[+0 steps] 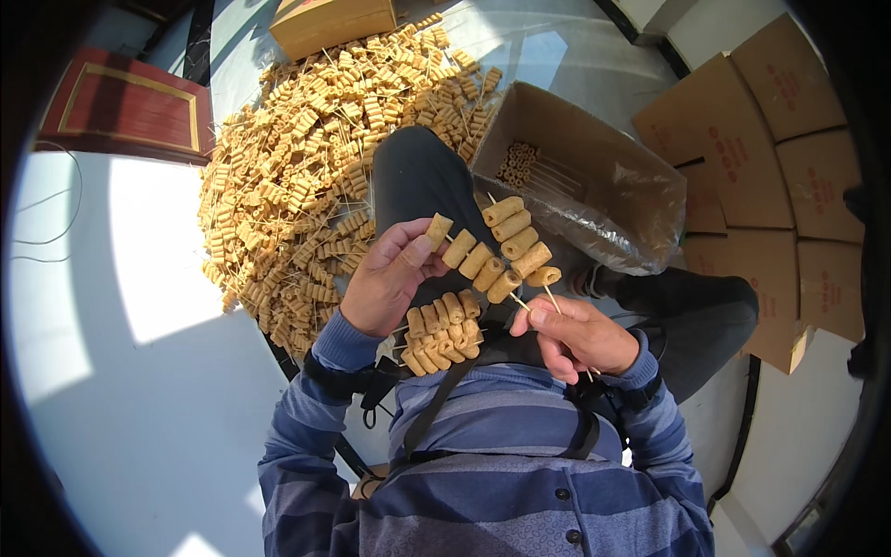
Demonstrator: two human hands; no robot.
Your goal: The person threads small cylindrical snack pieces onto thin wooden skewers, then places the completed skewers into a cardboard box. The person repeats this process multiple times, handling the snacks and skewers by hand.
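My left hand [394, 274] pinches a short hollow tan roll [438, 230] at the upper end of a skewer. More rolls [478, 261] sit along that skewer, slanting down toward my right hand [585, 336]. Between its thumb and fingers, my right hand grips the bare lower ends of this skewer and of a second one [519, 243], which is threaded with several rolls and stands just to its right. Below my left hand, a small stack of filled skewers [444, 332] rests across my lap.
A large heap of skewered rolls [306, 167] covers the floor ahead and left. Beyond my right knee, an open plastic-lined carton [640, 186] contains some skewers [520, 165]. Flat cartons [742, 167] stand stacked at the right. Another carton [334, 26] sits behind the heap.
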